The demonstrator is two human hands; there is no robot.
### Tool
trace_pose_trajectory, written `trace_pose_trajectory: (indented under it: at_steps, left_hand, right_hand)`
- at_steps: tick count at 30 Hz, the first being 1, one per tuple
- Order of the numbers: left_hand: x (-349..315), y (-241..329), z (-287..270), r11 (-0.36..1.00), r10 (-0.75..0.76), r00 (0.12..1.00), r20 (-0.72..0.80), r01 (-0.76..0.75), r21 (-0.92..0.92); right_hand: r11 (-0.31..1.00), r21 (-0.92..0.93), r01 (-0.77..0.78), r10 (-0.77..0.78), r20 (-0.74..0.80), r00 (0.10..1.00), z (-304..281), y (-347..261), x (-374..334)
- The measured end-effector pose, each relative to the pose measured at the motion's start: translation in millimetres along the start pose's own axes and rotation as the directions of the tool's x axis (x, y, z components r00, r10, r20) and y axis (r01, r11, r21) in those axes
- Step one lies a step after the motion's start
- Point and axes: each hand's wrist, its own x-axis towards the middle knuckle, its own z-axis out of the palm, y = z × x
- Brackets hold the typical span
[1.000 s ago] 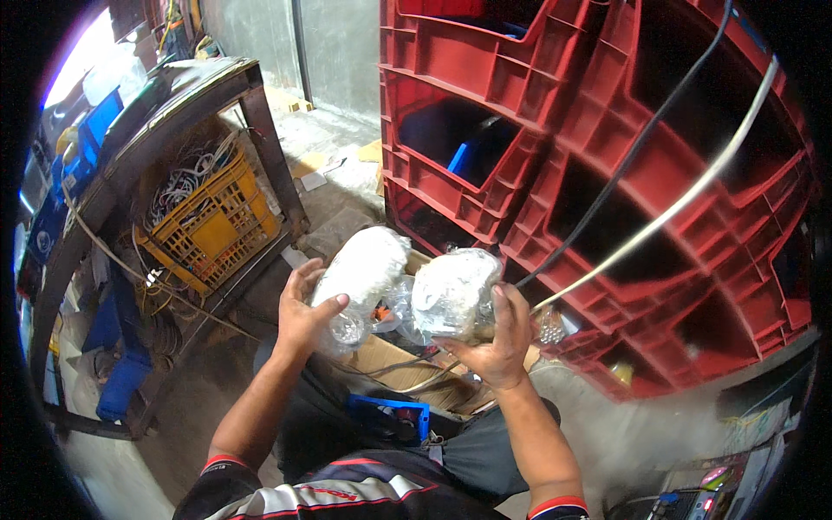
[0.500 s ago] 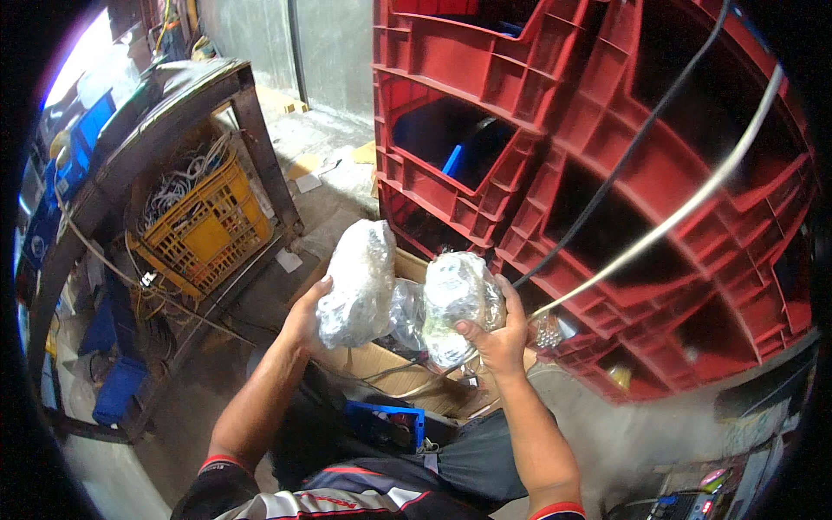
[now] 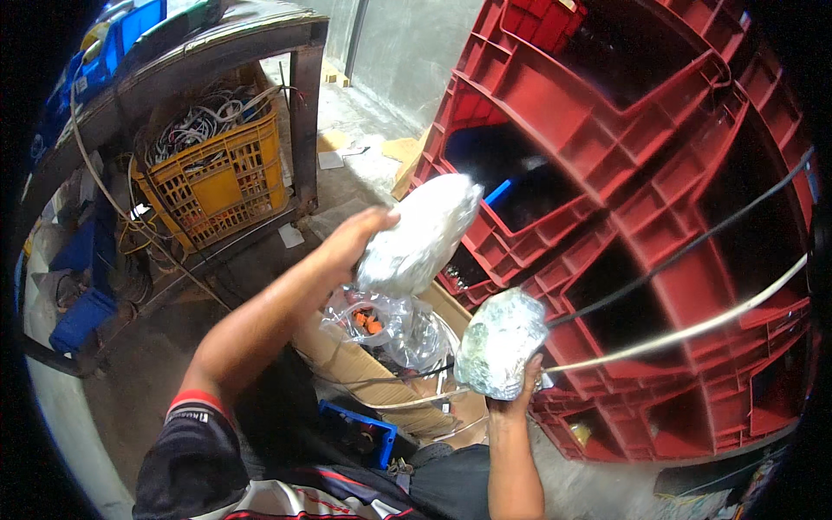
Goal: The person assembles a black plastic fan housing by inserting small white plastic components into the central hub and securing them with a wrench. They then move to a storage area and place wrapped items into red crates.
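Hands: I count two, my left hand point(image 3: 351, 245) and my right hand point(image 3: 513, 392), each with its fingers round one bundle.
Wrapped bundles: two, a larger clear-plastic bundle point(image 3: 420, 234) held high and a smaller plastic-wrapped bundle point(image 3: 501, 344) held lower.
Loose plastic bags: I see one clear bag point(image 3: 390, 322) with small orange pieces inside, lying in the box.
Cardboard boxes: one open cardboard box point(image 3: 347, 364) below my arms.
Yellow crates: one yellow crate point(image 3: 217, 186), full of pale cables.
Red crates: a stack of red crates point(image 3: 624, 173); I cannot count them exactly.
Small blue boxes: one blue box point(image 3: 360, 426) by my lap.
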Motion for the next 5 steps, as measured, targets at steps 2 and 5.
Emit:
trace_pose_trajectory:
  at_steps: [2,5]
  left_hand:
    - [44,31,0,0.992,-0.123,0.992,0.021,0.123,0.006]
    - [121,67,16,0.920,-0.228,0.967,-0.117,0.253,0.300]
  right_hand:
    - [0.999,-0.015,-0.030,0.030,0.005,1.000,4,1,2]
    - [0.997,-0.029,-0.069,0.069,0.000,0.998,19,-3,2]
